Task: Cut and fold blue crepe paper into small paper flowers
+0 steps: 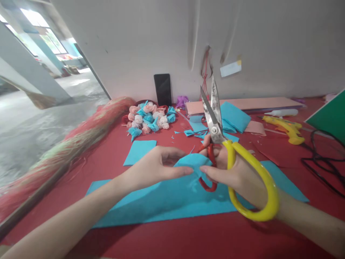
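Between thumb and fingers, my left hand (161,165) pinches the left part of a small rounded blue paper piece (192,162). My right hand (226,169) has its thumb on the same piece's right side. Large scissors (215,129) with a yellow handle hang on the right hand, blades parted and pointing up and away. A second, red handle (211,185) shows beside the right fingers; what it belongs to is hard to tell. Beneath both hands, a long blue paper sheet (161,205) lies on the red table (151,241).
Paper flowers (148,118) are heaped at the back, beside an upright black phone (163,89). Folded blue paper (234,117) and scraps lie behind the hands. At right are a yellow glue gun (288,129), black cable (320,158) and green board (330,115). A pole with red-green strands (88,133) lies left.
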A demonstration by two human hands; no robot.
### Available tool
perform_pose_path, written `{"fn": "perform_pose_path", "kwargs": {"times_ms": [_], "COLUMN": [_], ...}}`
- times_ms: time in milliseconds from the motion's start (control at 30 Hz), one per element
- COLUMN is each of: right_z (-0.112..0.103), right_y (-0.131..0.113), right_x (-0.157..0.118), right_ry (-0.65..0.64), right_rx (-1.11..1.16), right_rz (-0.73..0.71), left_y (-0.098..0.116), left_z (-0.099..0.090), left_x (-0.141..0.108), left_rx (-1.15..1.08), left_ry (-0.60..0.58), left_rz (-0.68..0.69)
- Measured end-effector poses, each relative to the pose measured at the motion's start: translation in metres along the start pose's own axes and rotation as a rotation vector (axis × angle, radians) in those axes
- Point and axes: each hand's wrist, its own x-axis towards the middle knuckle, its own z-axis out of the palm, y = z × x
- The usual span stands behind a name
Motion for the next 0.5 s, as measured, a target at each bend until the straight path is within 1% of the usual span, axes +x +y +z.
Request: {"fn": "perform_pose_path", "kwargs": {"times_ms": [67,133,233,300,333,400,500], "right_z": [0.002,0.002,0.000,-0.001,-0.002,-0.001,0.000], "right_y": [0.006,0.012,0.016,0.015,0.013,0.010,0.007], "right_x": [0.000,0.001,0.003,0.004,0.004,0.004,0.001], "right_ry": [0.006,0.030,0.069,0.105,0.123,0.153,0.141], "right_rx": [0.001,-0.020,-0.032,-0.037,-0.039,-0.043,-0.046], "right_rz": [-0.060,-0.117,-0.141,-0.144,-0.148,-0.162,-0.170], "left_y": [-0.001,-0.002,-0.001,0.000,0.001,0.001,0.000], "left_z": [-0.001,0.001,0.005,0.008,0.009,0.011,0.015], "left_x": [0.003,0.003,-0.001,-0.002,-0.003,-0.002,0.002], "left_rx": [-0.061,-0.116,-0.178,-0.208,-0.225,-0.261,-0.292], "left_ry": [0.015,0.072,0.165,0.182,0.163,0.087,-0.023], "left_rz": [-0.050,-0.089,-0.121,-0.119,-0.117,-0.121,-0.147]}}
